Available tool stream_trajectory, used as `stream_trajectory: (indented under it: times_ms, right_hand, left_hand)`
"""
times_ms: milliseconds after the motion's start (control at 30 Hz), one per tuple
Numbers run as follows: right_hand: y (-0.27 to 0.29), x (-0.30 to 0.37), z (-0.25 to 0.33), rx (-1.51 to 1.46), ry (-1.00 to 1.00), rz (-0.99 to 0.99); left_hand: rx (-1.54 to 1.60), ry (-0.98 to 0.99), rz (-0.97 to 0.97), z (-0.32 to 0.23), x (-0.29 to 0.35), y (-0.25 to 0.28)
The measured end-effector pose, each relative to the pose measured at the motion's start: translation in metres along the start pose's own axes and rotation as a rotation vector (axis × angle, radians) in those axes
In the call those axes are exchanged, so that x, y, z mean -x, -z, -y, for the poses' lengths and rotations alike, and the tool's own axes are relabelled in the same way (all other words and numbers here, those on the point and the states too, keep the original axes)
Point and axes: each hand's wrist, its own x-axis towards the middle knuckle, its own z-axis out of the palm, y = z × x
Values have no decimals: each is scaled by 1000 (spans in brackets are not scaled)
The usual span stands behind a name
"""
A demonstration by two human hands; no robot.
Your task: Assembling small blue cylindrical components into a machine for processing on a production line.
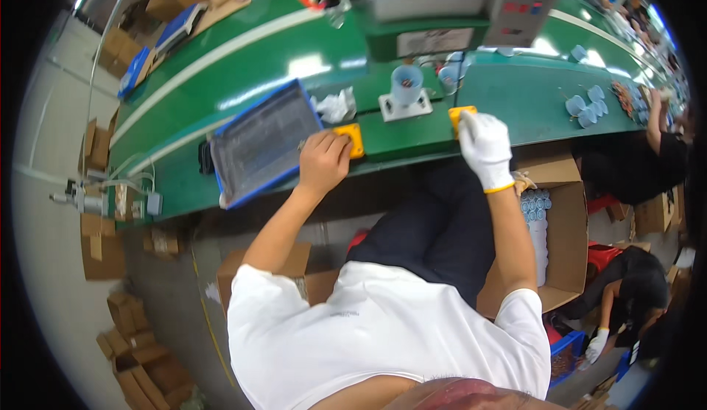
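My bare left hand [324, 162] has its fingers bent together onto a yellow block [354, 139] at the green bench's front edge. On the other side, my right hand [486, 145], in a white glove with a yellow cuff, is closed over a second yellow block [458, 117]. Between and behind them, a light blue plastic cup [406, 80] stands upright on a white fixture plate [417, 109], with small reddish-brown parts inside. A machine head [427, 12] hangs over it. What lies under my fingers is mostly hidden.
A blue-rimmed tray [254, 141] lies left of my left hand, beside crumpled white plastic [336, 106]. Light blue cups [586, 108] sit on the bench [508, 89] at right. An open carton [565, 226] with cups stands by my right side. Co-workers are on the right.
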Motion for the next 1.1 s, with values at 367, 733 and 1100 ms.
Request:
stream_trajectory:
  times_ms: [367,733,1100]
  right_hand:
    - [14,3,19,-107,-232,71]
    - [2,15,8,60,-275,-17]
    - [-7,19,4,-74,-280,19]
  left_hand:
    - [-37,45,-19,-2,5,6]
    - [27,102,14,-1,8,-5]
    - [89,128,10,-3,4,4]
